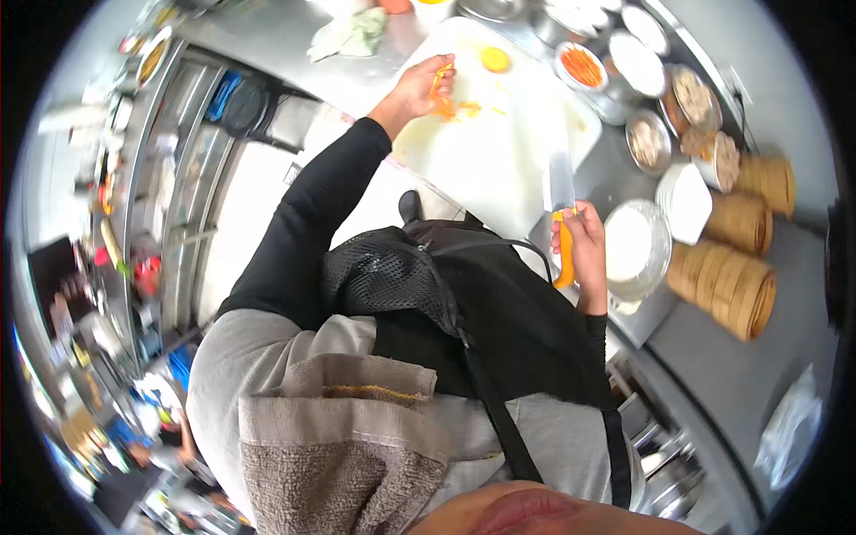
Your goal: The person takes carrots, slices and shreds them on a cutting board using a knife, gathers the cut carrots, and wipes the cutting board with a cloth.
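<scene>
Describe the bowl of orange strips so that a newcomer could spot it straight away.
Find the big white cutting board. By its far right edge, look for a small round bowl. Its thin, bright orange strips set it apart from the nearby bowl of pale pieces.

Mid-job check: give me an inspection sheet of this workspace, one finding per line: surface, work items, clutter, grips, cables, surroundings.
Surface: white cutting board, with scattered orange scraps; some look damp or stained, hard to tell.
Job's things: knife, blade over the board and pointing away from the body; round orange piece on the board; orange strips in hand.
Clutter: crumpled cloth left of the board; filled bowls and stacked bamboo steamers crowd the right.
Grips: left grip closed on the strips; right grip around the knife's orange handle.
Cables: dark cord on the right-hand wall; nothing seen across the board.
Surroundings: shelving at left; background blurred.
</scene>
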Tool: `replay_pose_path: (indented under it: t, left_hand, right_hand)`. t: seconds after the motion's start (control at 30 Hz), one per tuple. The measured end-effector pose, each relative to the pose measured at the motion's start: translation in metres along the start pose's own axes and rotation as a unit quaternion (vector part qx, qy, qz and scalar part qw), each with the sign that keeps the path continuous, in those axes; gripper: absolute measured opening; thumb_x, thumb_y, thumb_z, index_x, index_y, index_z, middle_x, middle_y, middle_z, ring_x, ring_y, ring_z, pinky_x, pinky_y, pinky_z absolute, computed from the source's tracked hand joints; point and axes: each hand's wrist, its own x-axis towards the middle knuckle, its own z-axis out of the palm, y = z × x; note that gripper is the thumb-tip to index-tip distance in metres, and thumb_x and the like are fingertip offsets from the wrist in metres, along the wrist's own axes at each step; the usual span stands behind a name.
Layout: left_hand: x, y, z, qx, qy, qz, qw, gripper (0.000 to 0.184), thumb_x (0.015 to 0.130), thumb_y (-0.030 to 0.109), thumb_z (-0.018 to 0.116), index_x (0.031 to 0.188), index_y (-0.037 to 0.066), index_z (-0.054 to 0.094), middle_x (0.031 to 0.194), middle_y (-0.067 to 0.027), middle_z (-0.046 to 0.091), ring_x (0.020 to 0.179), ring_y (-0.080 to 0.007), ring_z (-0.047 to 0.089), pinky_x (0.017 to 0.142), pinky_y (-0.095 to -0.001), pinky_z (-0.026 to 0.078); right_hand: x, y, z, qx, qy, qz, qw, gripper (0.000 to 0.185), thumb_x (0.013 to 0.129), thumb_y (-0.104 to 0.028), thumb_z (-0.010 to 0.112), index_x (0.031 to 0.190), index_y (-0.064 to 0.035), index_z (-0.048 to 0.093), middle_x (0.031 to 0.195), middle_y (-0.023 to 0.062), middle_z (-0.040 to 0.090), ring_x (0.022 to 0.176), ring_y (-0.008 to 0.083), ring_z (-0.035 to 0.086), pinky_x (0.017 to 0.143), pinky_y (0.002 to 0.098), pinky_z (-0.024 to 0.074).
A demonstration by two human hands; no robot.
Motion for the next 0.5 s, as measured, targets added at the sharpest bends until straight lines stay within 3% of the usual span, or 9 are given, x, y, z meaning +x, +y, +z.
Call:
replay_pose_path:
  t: [0.1, 0.23, 0.27, 0.3, 0.33, 0.37, 0.5]
  left_hand:
    - [-0.025, -0.003, -0.033, -0.182, -0.096, 0.014, 0.979, 0.017, 0.099, 0.022, 0.06, 0.089, 0.008, 0.058, 0.071, -0.0002, 0.054, 0.057, -0.0095, 0.048, 0.047, -0.0218, 0.039]
    - [-0.103, -0.028, -0.084, -0.404, -0.127, 0.042, 0.905, 0.018, 0.101, 0.022, 0.056, 0.091, 0.009, 0.062, 0.074, -0.0021, 0.06, 0.061, -0.0131, 0.06, 0.052, -0.0232, 0.052]
    - [-0.136, -0.034, -0.086, -0.364, -0.092, 0.134, 0.917, 0.018, 0.1, 0.022, 0.06, 0.087, 0.01, 0.061, 0.073, -0.0011, 0.06, 0.059, -0.0124, 0.06, 0.05, -0.0225, 0.051]
    - [-0.182, -0.035, -0.081, -0.344, -0.001, 0.161, 0.925, 0.021, 0.099, 0.024, 0.063, 0.083, 0.011, 0.058, 0.071, 0.0004, 0.058, 0.056, -0.0109, 0.057, 0.046, -0.0223, 0.048]
    - [-0.215, -0.045, -0.092, -0.353, -0.008, 0.2, 0.914, 0.03, 0.101, 0.031, 0.059, 0.08, 0.011, 0.055, 0.067, 0.0032, 0.049, 0.054, -0.0093, 0.046, 0.045, -0.0232, 0.038]
    - [-0.256, -0.046, -0.091, -0.364, -0.004, 0.242, 0.9, 0.033, 0.1, 0.032, 0.06, 0.077, 0.011, 0.052, 0.066, 0.0037, 0.046, 0.053, -0.0085, 0.043, 0.044, -0.022, 0.036]
    - [-0.401, -0.073, -0.125, -0.456, 0.05, 0.42, 0.783, 0.034, 0.1, 0.031, 0.059, 0.074, 0.011, 0.05, 0.064, 0.0032, 0.046, 0.052, -0.0085, 0.043, 0.043, -0.0214, 0.037]
  right_hand:
    - [0.016, -0.021, 0.015, -0.028, -0.053, -0.016, 0.998, 0.017, 0.101, -0.017, 0.057, 0.114, -0.0062, 0.055, 0.081, 0.0058, 0.063, 0.06, 0.011, 0.058, 0.053, 0.0261, 0.048]
    - [0.029, -0.046, 0.045, -0.101, -0.136, -0.042, 0.985, 0.014, 0.101, -0.018, 0.057, 0.11, -0.0073, 0.055, 0.078, 0.0039, 0.06, 0.058, 0.0102, 0.055, 0.05, 0.025, 0.0464]
    - [0.036, -0.047, 0.05, -0.121, -0.178, -0.042, 0.976, 0.014, 0.101, -0.018, 0.057, 0.11, -0.0073, 0.054, 0.078, 0.0037, 0.059, 0.057, 0.0102, 0.055, 0.049, 0.025, 0.0459]
    - [0.045, -0.048, 0.056, -0.14, -0.22, -0.043, 0.965, 0.014, 0.101, -0.018, 0.056, 0.111, -0.0073, 0.053, 0.078, 0.0036, 0.059, 0.057, 0.0101, 0.054, 0.048, 0.025, 0.0455]
    - [0.053, -0.051, 0.061, -0.15, -0.276, -0.043, 0.948, 0.016, 0.102, -0.018, 0.056, 0.112, -0.0076, 0.052, 0.079, 0.0045, 0.059, 0.057, 0.0106, 0.054, 0.047, 0.0248, 0.0451]
    - [0.056, -0.058, 0.073, -0.17, -0.315, -0.038, 0.933, 0.016, 0.102, -0.019, 0.055, 0.113, -0.0079, 0.051, 0.079, 0.0052, 0.059, 0.057, 0.0111, 0.055, 0.047, 0.025, 0.0453]
    - [0.064, -0.077, 0.129, -0.217, -0.41, -0.059, 0.884, 0.016, 0.103, -0.02, 0.054, 0.115, -0.0099, 0.05, 0.079, 0.0066, 0.06, 0.057, 0.0128, 0.056, 0.048, 0.0255, 0.0461]
